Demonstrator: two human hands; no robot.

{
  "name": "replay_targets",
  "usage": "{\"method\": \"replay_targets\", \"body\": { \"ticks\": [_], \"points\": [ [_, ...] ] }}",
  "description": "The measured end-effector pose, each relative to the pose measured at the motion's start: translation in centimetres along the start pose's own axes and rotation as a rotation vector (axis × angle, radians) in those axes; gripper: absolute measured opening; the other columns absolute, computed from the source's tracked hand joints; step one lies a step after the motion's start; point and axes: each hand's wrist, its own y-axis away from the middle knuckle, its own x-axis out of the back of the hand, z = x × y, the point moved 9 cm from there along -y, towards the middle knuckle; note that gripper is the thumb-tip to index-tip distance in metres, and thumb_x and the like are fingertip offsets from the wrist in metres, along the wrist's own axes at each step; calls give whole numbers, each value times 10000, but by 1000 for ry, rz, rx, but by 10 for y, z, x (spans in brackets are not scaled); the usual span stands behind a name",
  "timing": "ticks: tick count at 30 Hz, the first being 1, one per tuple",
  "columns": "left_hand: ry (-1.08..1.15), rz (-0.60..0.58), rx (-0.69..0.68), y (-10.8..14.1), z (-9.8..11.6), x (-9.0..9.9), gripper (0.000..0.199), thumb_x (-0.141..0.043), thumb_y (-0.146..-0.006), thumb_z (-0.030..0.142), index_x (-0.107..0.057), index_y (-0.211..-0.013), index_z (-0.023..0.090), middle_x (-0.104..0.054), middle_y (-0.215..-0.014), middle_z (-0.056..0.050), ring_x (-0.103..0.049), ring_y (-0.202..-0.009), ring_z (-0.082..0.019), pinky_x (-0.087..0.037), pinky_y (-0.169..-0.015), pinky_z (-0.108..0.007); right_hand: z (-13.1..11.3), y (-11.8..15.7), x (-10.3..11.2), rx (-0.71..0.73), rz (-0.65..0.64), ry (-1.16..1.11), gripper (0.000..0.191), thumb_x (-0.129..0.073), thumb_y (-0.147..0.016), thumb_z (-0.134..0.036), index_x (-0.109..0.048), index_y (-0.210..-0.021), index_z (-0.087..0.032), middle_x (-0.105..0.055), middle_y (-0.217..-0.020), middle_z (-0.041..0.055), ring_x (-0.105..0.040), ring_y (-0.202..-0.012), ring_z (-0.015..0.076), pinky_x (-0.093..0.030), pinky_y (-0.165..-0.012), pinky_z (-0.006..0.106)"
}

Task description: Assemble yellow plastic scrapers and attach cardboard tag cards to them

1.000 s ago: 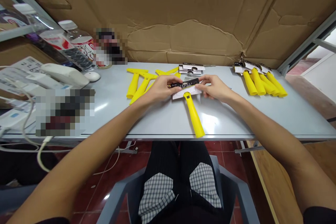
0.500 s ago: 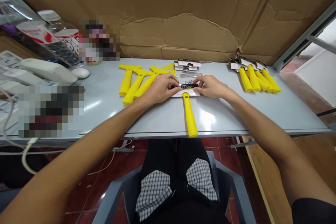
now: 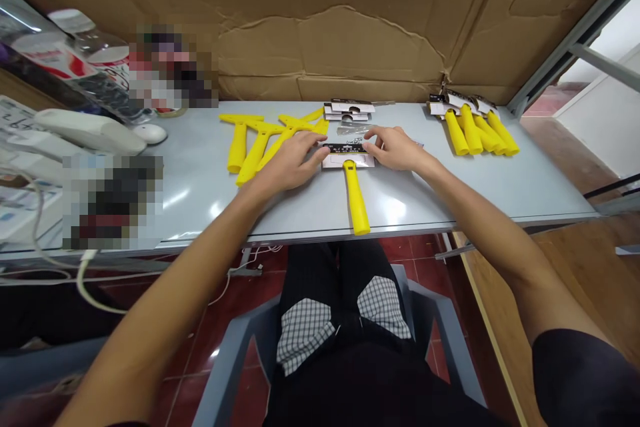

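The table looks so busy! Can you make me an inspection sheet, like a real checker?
surface: pale grey table top, shiny with light reflections.
job's things: yellow scraper on a white card; loose yellow handles at left; carded yellow handles at right; stacked cards behind.
clutter: white telephone handset, white mouse, plastic bottle, blurred patches.
hands: left hand by the card's left end; right hand by its right end; neither clearly grips.
cables: white cable below the table's left side.
surroundings: torn cardboard behind, red tile floor, grey chair.
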Motion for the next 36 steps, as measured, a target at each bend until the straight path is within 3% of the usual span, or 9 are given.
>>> {"method": "replay_targets", "body": {
  "ticks": [6, 11, 13, 16, 20, 24, 26, 32, 36],
  "points": [
    [-90, -26, 75, 43, -1, -10, 600, -501, -1114, 460, -646, -1582, 113, -623, -1674, -224, -519, -1597, -414, -317, -1390, -603, 5, 32, 4, -11, 217, 48, 496, -454, -1111, -315, -720, -1454, -75, -807, -1346, 221, -739, -1253, 370, -493, -1194, 493],
    [-137, -78, 62, 52, 3, -25, 643, -451, -1121, 450, -603, -1654, 123, -491, -1807, -201, -398, -1712, -399, -238, -1432, -587, 2, 59, -35, 37, -26, 220, 778, -419, -1127, -502, -444, -1743, -27, -442, -1813, 261, -367, -1717, 446, -293, -1389, 635],
    [-161, -80, 77, 53, 2, -28, 667, -446, -1121, 462, -570, -1686, 129, -458, -1828, -202, -371, -1728, -406, -213, -1432, -605, 5, 65, -45, -17, -100, 285, 846, -364, -1138, -559, -334, -1805, -40, -282, -1890, 236, -210, -1781, 441, -187, -1425, 661],
    [-181, -62, 103, 56, 1, -31, 676, -438, -1127, 450, -520, -1729, 153, -417, -1853, -191, -323, -1753, -396, -164, -1434, -626, 4, 67, -50, -54, -154, 338, 857, -308, -1152, -562, -277, -1825, -31, -206, -1912, 228, -145, -1796, 428, -133, -1439, 654],
    [-185, -70, 146, 59, 1, -33, 675, -394, -1138, 425, -503, -1743, 145, -373, -1872, -194, -298, -1769, -373, -130, -1443, -601, -2, 59, -39, -62, -172, 343, 805, -428, -1137, -507, -354, -1808, -67, -254, -1901, 225, -213, -1779, 443, -214, -1421, 671],
    [-219, -90, 153, 59, 4, -32, 685, -356, -1147, 413, -500, -1737, 94, -365, -1867, -220, -297, -1769, -380, -146, -1437, -605, -16, 48, -24, -161, -180, 335, 533, -493, -1126, -367, -735, -1514, -93, -640, -1648, 265, -614, -1526, 469, -518, -1233, 615],
    [-249, -93, 149, 59, 4, -31, 676, -344, -1154, 416, -496, -1739, 114, -370, -1868, -207, -310, -1766, -367, -168, -1433, -600, -26, 45, -14, -269, -112, 324, 462, -516, -1124, -339, -802, -1393, -94, -741, -1479, 297, -723, -1350, 491, -587, -1094, 618],
    [-298, -107, 148, 59, 9, -30, 669, -338, -1161, 396, -495, -1736, 93, -383, -1864, -202, -326, -1759, -354, -188, -1433, -566, -82, 56, -2, -292, 198, 351, 480, -505, -1159, -416, -784, -1353, -77, -770, -1346, 303, -738, -1255, 497, -584, -1011, 614],
    [-333, -111, 168, 60, 12, -29, 661, -329, -1166, 374, -483, -1750, 106, -381, -1872, -166, -326, -1761, -319, -194, -1439, -539, -107, 65, -26, -198, 160, 376, 489, -594, -1131, -478, -744, -1441, -130, -706, -1469, 245, -707, -1292, 463, -606, -1001, 583]
  ]
}}
